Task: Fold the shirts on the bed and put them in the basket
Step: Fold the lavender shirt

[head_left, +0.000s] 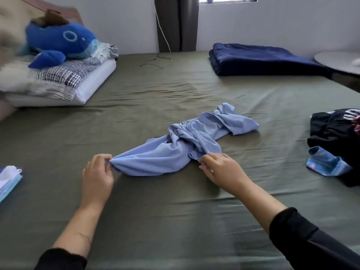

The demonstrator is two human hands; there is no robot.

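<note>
Fingertips of the left hand pinched the near-left corner of the light blue shirt, thumb and fingers curled closed on a small gather of its hem. On the near right, the right hand had its fingers bent onto the other hem corner, touching the cloth; whether they fully gripped it or only pressed it could not be told. Both forearms reached out over the olive sheet of the bed.

By the look of it, the step in hand was spreading, not yet folding: the shirt lay twisted and bunched, its body running away to the far right toward a rumpled collar and sleeve. The next move likely called for drawing the two corners apart and lifting or shaking the cloth flat, so the twist in the middle came out before any fold.

To the right lay a dark heap of clothes with a patterned blue garment just beside it, seemingly waiting their turn. At the left edge a small stack of folded pale cloth showed.

No basket was in view, so what it held could not be said.
</note>
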